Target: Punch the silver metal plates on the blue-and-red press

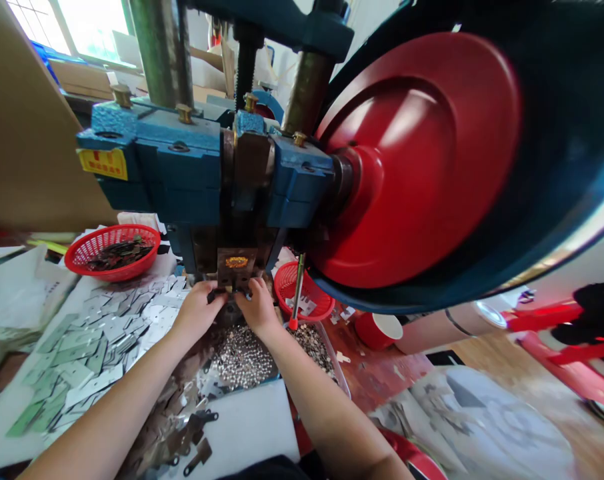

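Note:
A blue press point(192, 177) stands right in front of me, its ram point(237, 267) low over the die. My left hand point(201, 312) reaches to the left side of the die, thumb pointing inward and fingers curled in a pinch. On the die's right side, my right hand point(258, 307) is bent in the same way, close to the left one. Whatever lies between the fingertips is hidden by the hands and the ram's shadow. Just below the hands lies a heap of small shiny metal parts point(245, 357). Flat metal plates point(102, 340) lie scattered to the left.
A large red flywheel point(422, 160) fills the upper right. A red basket point(113, 252) of dark pieces stands left; another red basket point(305, 290) sits behind a red-tipped lever point(298, 293). Bent metal pieces point(195, 433) lie near a white block point(252, 423) in front.

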{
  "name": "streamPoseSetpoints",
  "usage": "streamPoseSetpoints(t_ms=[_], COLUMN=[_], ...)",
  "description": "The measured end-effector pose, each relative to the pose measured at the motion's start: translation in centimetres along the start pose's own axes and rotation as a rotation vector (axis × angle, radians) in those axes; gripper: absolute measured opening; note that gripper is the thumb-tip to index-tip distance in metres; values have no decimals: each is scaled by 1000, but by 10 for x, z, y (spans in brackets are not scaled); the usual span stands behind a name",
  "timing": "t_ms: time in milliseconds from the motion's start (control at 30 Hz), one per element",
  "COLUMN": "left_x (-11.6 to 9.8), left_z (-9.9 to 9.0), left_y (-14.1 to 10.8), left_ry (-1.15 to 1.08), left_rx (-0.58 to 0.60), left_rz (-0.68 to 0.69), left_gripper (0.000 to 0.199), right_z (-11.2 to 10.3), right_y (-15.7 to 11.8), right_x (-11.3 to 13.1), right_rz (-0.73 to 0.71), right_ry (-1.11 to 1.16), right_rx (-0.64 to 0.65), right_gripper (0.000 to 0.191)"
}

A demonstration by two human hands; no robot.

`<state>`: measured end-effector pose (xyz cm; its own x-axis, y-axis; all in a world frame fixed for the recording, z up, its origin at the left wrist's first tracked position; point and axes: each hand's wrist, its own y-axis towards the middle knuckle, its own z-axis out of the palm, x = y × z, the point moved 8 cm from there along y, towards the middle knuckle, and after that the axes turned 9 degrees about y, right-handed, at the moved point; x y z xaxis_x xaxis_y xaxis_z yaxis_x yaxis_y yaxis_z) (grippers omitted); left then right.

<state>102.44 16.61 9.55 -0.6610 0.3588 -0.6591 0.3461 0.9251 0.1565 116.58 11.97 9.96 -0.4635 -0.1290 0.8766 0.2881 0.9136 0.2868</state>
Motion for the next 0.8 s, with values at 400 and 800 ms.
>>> streamPoseSetpoints(t_ms=[400,800], left_x=[-3,26], left_z=[13,-34], left_y=[7,-76], left_ry=[-18,297], left_rx=[124,258], left_rz=[65,72], left_gripper=[35,28], right_z=[8,-53], right_y=[3,-68], right_x=[-5,-34], right_rz=[27,316], right_ry=[38,322], right_rx=[24,-54], right_gripper=[19,24])
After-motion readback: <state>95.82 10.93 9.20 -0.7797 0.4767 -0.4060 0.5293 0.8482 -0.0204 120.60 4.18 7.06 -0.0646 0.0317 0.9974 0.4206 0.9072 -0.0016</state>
